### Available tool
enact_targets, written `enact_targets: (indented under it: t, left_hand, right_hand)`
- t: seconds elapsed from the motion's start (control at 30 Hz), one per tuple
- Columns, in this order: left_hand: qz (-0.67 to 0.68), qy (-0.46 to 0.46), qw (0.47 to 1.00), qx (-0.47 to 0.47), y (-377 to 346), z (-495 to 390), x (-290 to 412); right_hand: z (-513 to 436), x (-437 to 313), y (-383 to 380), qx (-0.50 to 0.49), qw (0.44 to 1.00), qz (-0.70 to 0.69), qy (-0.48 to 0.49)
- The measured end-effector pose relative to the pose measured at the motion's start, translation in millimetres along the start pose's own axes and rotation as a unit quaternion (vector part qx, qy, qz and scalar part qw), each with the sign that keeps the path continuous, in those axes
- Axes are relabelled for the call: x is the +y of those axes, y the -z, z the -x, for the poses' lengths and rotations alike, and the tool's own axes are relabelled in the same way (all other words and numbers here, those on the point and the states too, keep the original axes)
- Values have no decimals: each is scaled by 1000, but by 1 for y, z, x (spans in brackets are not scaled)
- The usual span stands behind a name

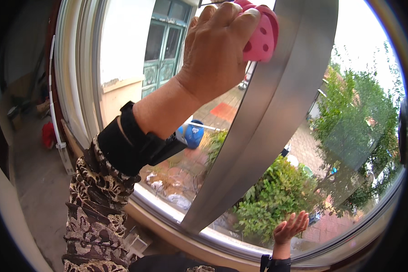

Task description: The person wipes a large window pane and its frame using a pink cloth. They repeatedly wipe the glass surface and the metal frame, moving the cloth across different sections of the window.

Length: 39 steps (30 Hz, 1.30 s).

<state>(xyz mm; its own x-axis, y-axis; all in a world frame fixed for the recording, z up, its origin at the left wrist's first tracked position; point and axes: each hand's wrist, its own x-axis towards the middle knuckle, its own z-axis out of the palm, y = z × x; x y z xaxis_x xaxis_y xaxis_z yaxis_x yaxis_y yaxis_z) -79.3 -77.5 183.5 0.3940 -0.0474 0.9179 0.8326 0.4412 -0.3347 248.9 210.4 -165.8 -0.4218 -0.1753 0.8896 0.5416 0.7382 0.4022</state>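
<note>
My left hand (221,51), raised at the top of the view, grips a pink sponge (263,42) with dark round spots or holes. The sponge lies against the left edge of a wide grey metal window mullion (258,112), and my fingers hide part of it. At the lower right, my right hand (290,227) holds nothing. Its fingers are raised and slightly apart before the window glass (312,156); whether it touches the pane I cannot tell. Black bands circle both wrists.
A pale window sill (163,217) curves along the bottom. Indoors at left, a white pole (52,91) leans near a red object (48,135), and a small white stool-like thing (136,243) stands below the sill. Through the glass show a blue barrel (193,134) and bushes (272,193).
</note>
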Motion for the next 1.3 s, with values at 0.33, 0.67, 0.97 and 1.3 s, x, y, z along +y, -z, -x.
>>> enact_targets:
  t: [0.33,0.67,0.97,1.3]
  left_hand:
    - [37,13,999,-21,33,119,35]
    - [52,74,988,-122,84,228,81]
    - [106,144,960,-214,127,323,118]
    - [148,216,922,-284,163,412,153]
  right_hand:
    - [-10,3,2,19,999,33,18]
    - [-21,1,7,21,999,29,30]
    - [-30,-5,10,18,998,44,34]
    - [-38,-8,11,23,998,28,49]
